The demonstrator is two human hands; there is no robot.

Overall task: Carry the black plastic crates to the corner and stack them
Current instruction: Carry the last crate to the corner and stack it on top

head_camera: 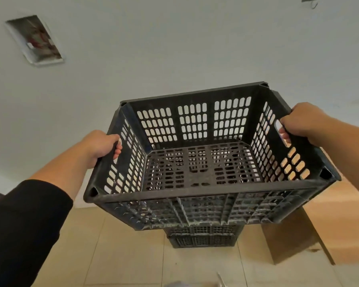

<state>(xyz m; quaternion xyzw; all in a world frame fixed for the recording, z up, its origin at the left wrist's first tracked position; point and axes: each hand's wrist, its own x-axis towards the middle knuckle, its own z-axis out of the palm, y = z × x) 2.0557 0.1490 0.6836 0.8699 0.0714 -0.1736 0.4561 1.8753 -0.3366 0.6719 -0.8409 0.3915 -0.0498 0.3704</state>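
The left hand [101, 145] is curled through the handle slot in the crate's [199, 162] left wall, fingertips showing inside the slot. The right hand [303, 123] is curled the same way through the slot in the right wall, its fingers visible through the opening. Both hands are closed on the crate, one on each short side, arms stretched forward; a black sleeve [23, 228] covers the left forearm up to near the wrist.

The crate is black, slotted on every wall and on the bottom, and empty. It is held in the air, roughly level, with its right side a little higher in the view. Directly beneath it, partly hidden by its near wall, a second crate [202, 238] sits on the tiled floor [122, 255] close to the white wall [174, 48]. A cardboard box [330, 224] stands just to the right of that lower crate.

The carrying looks nearly finished and the stacking step is in hand: the held crate hovers above the one on the floor. The next move calls for lowering it straight down with its corners lined up over the lower crate's rim, keeping it level so it seats or nests evenly. Whether more crates lie under the visible one cannot be told.
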